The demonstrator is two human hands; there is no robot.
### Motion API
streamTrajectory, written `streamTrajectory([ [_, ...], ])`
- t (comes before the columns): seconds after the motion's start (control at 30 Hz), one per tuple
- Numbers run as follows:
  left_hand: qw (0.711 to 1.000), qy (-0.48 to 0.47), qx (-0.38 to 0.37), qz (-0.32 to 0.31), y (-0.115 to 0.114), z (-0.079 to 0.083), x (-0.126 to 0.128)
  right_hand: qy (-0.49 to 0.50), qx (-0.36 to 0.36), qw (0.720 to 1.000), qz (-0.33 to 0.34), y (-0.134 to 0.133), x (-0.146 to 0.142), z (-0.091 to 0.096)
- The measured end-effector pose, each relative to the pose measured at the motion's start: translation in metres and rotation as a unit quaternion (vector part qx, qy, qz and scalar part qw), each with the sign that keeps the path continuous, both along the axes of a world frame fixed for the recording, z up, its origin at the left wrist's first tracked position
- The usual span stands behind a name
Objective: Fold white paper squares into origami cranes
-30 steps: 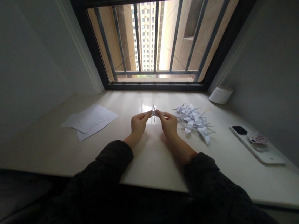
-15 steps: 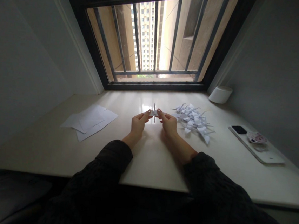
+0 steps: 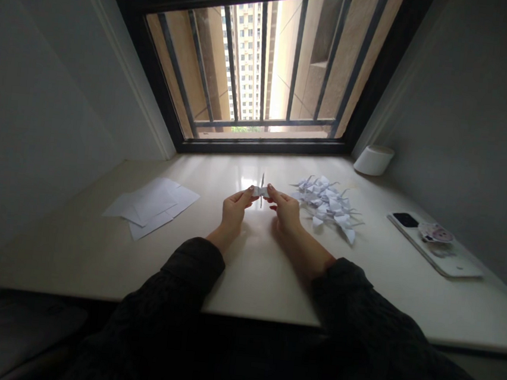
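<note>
Head view: paper crane between the hands, near the pile of folded paper cranes. Left hand pinches one wing, right hand the other. Judgement: tension best kept gentle, equal both sides, lest paper tear.

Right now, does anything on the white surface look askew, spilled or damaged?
Nothing looks spilled or plainly damaged. The white sheets at left lie unevenly overlapped, and the white object at back right seems to lean, perhaps from lens distortion. The folded paper in the hands is too small to check for tears.
</note>
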State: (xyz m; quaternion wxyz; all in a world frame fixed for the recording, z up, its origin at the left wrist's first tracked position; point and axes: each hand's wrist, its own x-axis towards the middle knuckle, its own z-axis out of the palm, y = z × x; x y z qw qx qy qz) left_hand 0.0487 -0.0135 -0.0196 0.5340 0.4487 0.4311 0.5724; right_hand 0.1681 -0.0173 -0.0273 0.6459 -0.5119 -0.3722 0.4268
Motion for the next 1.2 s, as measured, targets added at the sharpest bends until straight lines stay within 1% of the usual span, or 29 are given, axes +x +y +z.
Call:
streamTrajectory([
  [0.17, 1.0, -0.01, -0.012, 0.002, 0.001, -0.001, 0.0, 0.02, 0.0, 1.0, 0.002, -0.001, 0.0, 0.002],
  [0.4, 1.0, -0.008, -0.016, 0.0, 0.001, -0.001, 0.0, 0.006, -0.007, 1.0, 0.008, -0.002, 0.001, 0.005],
  [0.57, 0.999, -0.019, -0.026, 0.011, 0.001, 0.001, -0.001, -0.001, -0.005, 1.0, 0.014, -0.002, 0.001, 0.006],
  [0.8, 0.999, -0.016, -0.029, 0.013, 0.001, -0.001, 0.001, 0.001, 0.001, 1.0, 0.016, -0.001, 0.001, 0.004],
  [0.9, 0.999, -0.01, -0.033, 0.008, 0.001, -0.001, -0.001, -0.025, 0.009, 0.999, 0.022, 0.001, 0.005, 0.003],
  [1.0, 1.0, -0.002, -0.029, -0.01, 0.002, 0.002, -0.006, -0.075, 0.017, 0.996, 0.034, 0.005, 0.013, 0.005],
  [1.1, 0.998, -0.018, -0.04, -0.055, 0.006, 0.004, -0.013, -0.05, -0.009, 0.997, 0.059, 0.008, 0.023, 0.008],
  [1.13, 0.996, -0.02, -0.046, -0.068, 0.008, 0.003, -0.015, -0.036, -0.025, 0.996, 0.077, 0.009, 0.027, 0.008],
  [1.2, 0.994, 0.01, -0.05, -0.099, 0.009, 0.002, -0.018, -0.024, -0.055, 0.988, 0.14, 0.01, 0.032, 0.01],
])
